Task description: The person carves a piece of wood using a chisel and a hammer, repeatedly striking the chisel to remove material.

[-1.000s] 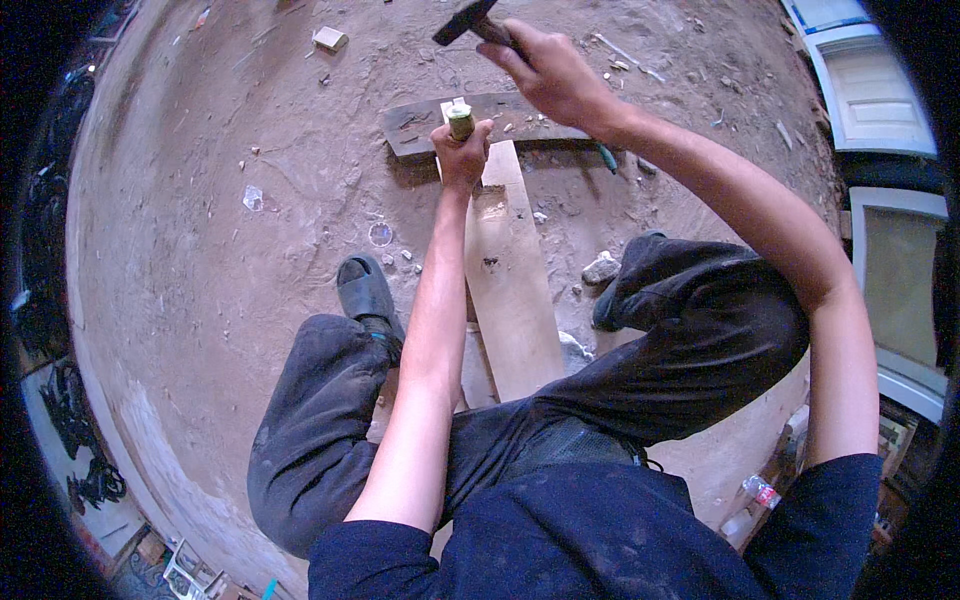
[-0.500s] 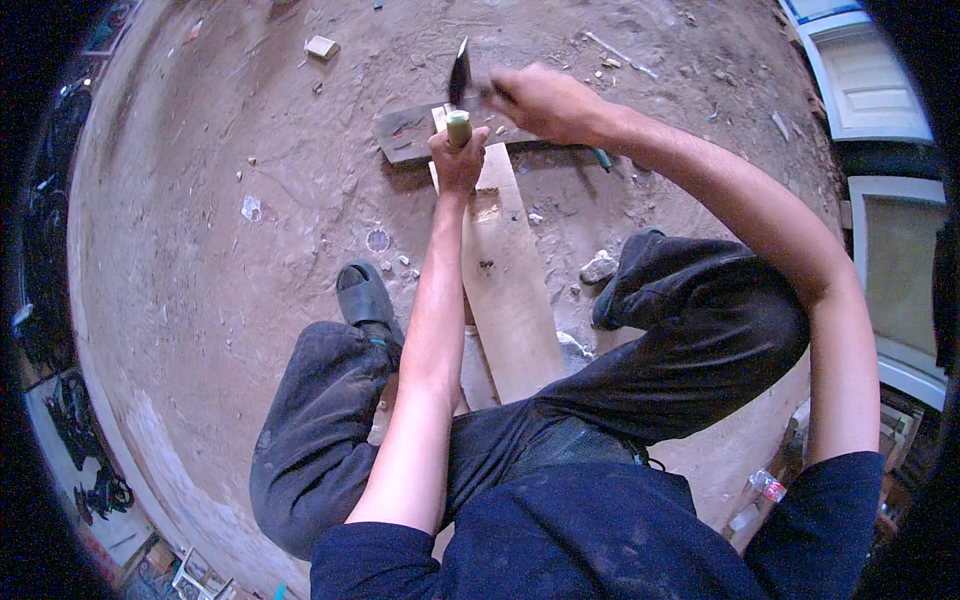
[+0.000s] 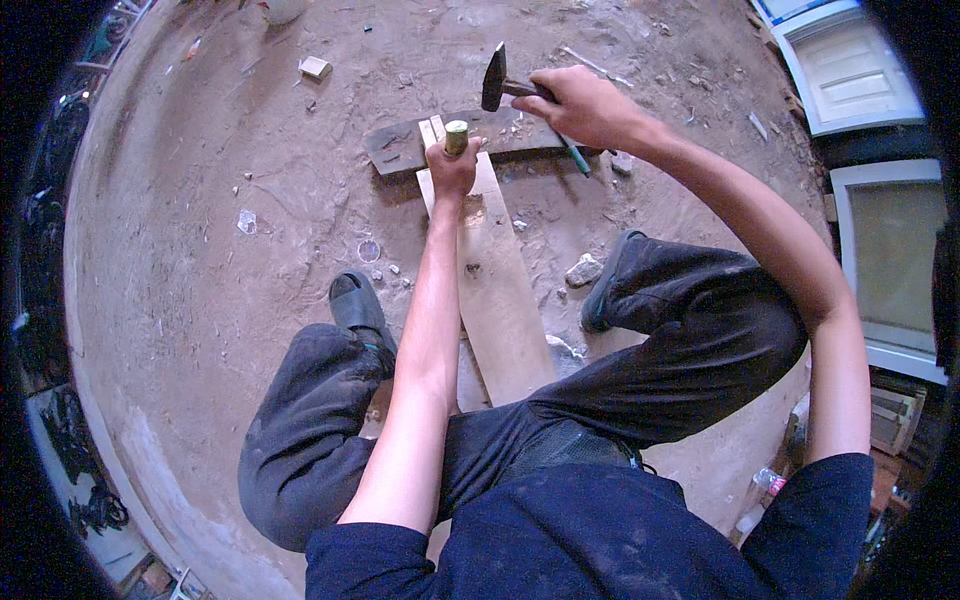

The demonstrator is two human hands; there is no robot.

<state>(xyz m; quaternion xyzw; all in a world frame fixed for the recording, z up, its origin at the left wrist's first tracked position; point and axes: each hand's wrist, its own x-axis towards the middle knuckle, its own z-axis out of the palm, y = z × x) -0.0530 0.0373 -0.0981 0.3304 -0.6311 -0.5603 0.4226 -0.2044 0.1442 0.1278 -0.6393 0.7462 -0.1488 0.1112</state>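
Note:
My left hand (image 3: 452,170) grips the upright chisel (image 3: 456,138) by its pale green handle, over the far end of a pale wooden plank (image 3: 508,300). My right hand (image 3: 575,105) holds a hammer (image 3: 494,78), its dark head raised above and right of the chisel handle, not touching it. The plank lies between my legs, with a rough cut patch and a small dark mark on it. Its far end meets a dark board (image 3: 395,148) lying crosswise. A slim green-handled tool (image 3: 573,154) lies at that board's right part.
Stones (image 3: 583,270), scraps and a small block (image 3: 315,67) lie on the dusty floor (image 3: 200,300). White-framed panels (image 3: 888,250) line the right edge, with a bottle (image 3: 768,480) below them. Dark clutter lines the left rim.
The hammer came down from high up to just over the chisel, then moved a little right, clear of the handle. My left hand keeps its grip; the view has shifted slightly.

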